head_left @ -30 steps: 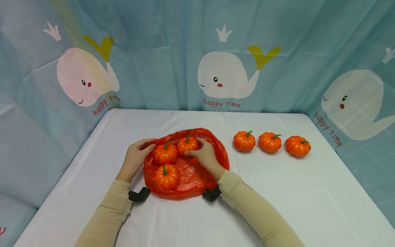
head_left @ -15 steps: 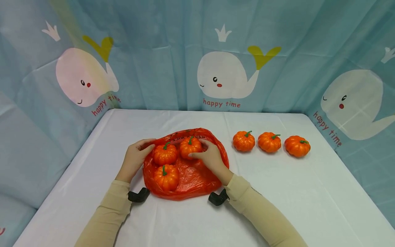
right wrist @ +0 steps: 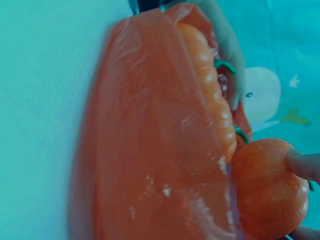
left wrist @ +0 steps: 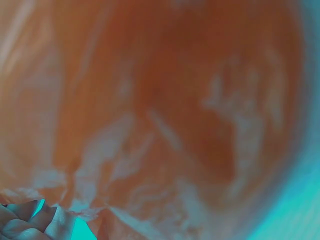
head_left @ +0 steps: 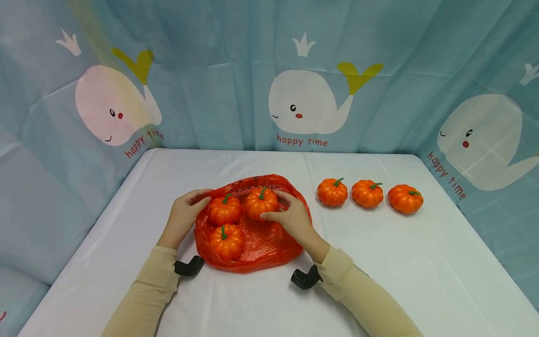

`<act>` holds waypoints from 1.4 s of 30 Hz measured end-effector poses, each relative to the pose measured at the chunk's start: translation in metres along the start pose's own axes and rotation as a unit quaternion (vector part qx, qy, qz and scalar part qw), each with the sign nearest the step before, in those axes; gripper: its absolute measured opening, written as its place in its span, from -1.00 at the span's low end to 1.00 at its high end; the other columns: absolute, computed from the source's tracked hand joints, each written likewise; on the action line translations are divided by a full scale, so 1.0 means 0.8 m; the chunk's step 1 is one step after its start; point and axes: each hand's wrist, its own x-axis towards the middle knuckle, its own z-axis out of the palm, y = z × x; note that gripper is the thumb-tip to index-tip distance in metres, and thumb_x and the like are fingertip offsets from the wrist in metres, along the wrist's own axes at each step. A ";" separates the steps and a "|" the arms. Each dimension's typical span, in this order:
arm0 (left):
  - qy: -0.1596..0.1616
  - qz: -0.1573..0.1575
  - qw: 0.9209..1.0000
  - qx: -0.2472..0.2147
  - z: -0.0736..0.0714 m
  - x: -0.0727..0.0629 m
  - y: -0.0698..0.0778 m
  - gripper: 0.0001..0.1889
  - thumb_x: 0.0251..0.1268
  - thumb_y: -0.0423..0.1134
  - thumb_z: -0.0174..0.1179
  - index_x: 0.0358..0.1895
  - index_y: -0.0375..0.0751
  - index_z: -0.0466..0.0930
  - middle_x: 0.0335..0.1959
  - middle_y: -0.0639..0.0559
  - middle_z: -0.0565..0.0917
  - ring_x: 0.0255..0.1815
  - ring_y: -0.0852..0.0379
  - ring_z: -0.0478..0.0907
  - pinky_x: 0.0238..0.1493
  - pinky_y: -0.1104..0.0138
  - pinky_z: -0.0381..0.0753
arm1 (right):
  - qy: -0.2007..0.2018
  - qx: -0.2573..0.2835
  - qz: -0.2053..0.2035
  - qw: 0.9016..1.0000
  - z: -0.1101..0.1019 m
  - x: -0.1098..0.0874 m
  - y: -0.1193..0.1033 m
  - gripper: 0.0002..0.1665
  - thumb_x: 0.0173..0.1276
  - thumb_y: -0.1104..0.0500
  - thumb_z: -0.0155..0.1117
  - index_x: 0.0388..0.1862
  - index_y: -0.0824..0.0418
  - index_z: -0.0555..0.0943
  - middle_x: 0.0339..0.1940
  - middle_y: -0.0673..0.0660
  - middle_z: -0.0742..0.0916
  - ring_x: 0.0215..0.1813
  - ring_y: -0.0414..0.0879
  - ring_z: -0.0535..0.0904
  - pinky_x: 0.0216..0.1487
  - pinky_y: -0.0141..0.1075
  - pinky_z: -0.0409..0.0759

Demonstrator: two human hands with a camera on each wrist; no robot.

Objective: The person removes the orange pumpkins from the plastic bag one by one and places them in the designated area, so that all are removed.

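A red plastic bag [head_left: 269,245] lies with its mouth spread wide, black lettering on its far inner side. Two small orange pumpkins with green stems, one farther back [head_left: 225,211] and one nearer [head_left: 228,243], sit in its left half. My left hand [head_left: 183,217] pinches the bag's left rim. Between thumb and fingers, my right hand [head_left: 296,220] grips a third pumpkin [head_left: 262,204] over the back of the bag; the right wrist view shows this pumpkin [right wrist: 265,195] up at the bag's rim. Blurred red plastic [left wrist: 125,100] fills most of the left wrist view.
Three more pumpkins stand in a row at the table's back right: a left one [head_left: 332,193], a middle one [head_left: 367,194] and a right one [head_left: 405,199]. A white cloth [head_left: 400,276] covers the table. Behind it hangs a blue whale-print curtain [head_left: 236,107].
My right hand has drawn the gripped pumpkin a little right and nearer, away from the pumpkin beside it; it looks larger now. My left hand stays at the bag's rim.
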 end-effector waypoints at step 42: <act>0.002 -0.005 1.000 -0.001 0.000 0.001 0.001 -0.48 0.48 0.09 0.08 0.34 -0.12 0.50 0.34 -0.10 0.54 0.39 -0.03 0.40 0.34 0.27 0.52 | 0.026 0.000 0.022 0.999 -0.107 -0.065 0.002 -0.09 0.16 0.09 0.55 0.47 0.16 0.37 0.50 0.08 0.43 0.52 0.01 0.33 0.40 -0.17 0.43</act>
